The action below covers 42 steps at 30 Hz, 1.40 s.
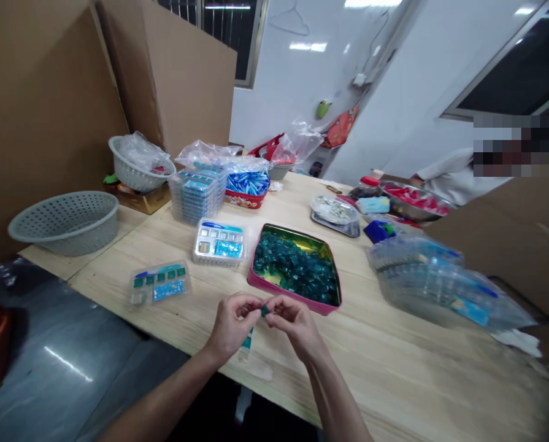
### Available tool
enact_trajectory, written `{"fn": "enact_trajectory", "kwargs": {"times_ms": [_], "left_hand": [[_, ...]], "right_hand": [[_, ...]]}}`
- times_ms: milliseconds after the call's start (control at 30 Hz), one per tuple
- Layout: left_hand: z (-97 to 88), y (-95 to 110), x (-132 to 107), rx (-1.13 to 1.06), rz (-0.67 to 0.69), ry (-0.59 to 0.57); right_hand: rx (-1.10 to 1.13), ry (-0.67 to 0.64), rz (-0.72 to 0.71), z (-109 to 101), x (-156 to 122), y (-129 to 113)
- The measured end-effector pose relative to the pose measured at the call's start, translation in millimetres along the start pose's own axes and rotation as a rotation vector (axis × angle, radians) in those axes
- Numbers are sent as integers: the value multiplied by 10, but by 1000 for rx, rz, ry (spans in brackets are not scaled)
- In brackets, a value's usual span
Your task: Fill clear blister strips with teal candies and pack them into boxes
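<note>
My left hand (232, 324) and my right hand (297, 322) meet over the table's near side, pinching a small dark green piece (265, 310) between their fingertips. Just beyond them sits a pink-rimmed tin (297, 299) with a gold inside, holding a heap of dark green pieces (297, 264). Partly behind my left hand, a narrow strip with teal squares (247, 341) lies on the table. To the left is a clear tray (160, 283) with green squares, a blue pen-like item and a blue patterned packet. A stack of similar trays (219, 243), its top one with unfilled square slots, stands behind.
Tall stacked trays (197, 196) and a red box of blue pens (246, 187) stand at the back. Grey baskets (67, 224) are at left. Bagged trays (435, 276) lie at right, near a steel bowl (414, 202) with red items and another person's sleeve (453, 175).
</note>
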<state>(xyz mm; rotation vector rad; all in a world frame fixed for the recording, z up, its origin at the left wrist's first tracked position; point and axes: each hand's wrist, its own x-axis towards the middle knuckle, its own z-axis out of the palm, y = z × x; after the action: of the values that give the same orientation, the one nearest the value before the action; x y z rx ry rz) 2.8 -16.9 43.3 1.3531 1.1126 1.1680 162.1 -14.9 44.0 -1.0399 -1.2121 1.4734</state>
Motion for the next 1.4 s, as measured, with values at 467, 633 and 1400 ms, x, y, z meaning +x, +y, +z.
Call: {"fn": "enact_trajectory", "kwargs": {"times_ms": [467, 633, 1400], "left_hand": [[-47, 13, -112, -264, -245, -24], [-68, -15, -108, -240, -246, -51], [-227, -101, -460, 815, -20, -438]], "right_hand": [[64, 121, -112, 254, -171, 218], [186, 38, -10, 239, -209, 232], [-1044, 50, -152, 437, -454, 569]]}}
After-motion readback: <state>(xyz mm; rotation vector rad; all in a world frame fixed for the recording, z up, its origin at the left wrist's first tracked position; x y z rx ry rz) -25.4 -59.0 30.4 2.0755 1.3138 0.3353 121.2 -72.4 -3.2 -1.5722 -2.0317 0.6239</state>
